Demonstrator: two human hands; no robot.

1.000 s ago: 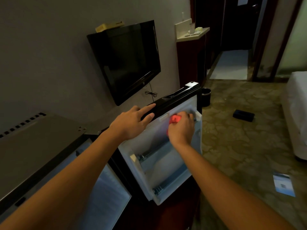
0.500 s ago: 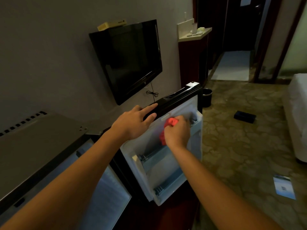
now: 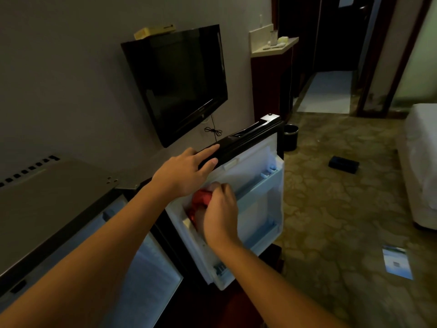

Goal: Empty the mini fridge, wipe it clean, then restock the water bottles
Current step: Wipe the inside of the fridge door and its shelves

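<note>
The mini fridge [image 3: 54, 195] stands low at the left with its door [image 3: 257, 209] swung open toward me, white shelves showing on the inside. My left hand [image 3: 186, 171] rests on the door's black top edge, fingers fairly straight along it. My right hand [image 3: 221, 214] grips a red cloth [image 3: 201, 201] and presses it against the near left part of the door's inner lining. The lit fridge interior [image 3: 146, 268] shows below my left forearm; no bottles are in view.
A wall-mounted TV [image 3: 179, 84] hangs above the door. A dark bin [image 3: 290, 137] stands beyond the door. A black box [image 3: 344, 164] and a blue leaflet [image 3: 397, 262] lie on the patterned carpet. A white bed [image 3: 423, 162] lines the right edge.
My right hand has dragged the red cloth from the far upper part of the door lining toward me, down to its near left side. My left hand stays on the door's top edge.
</note>
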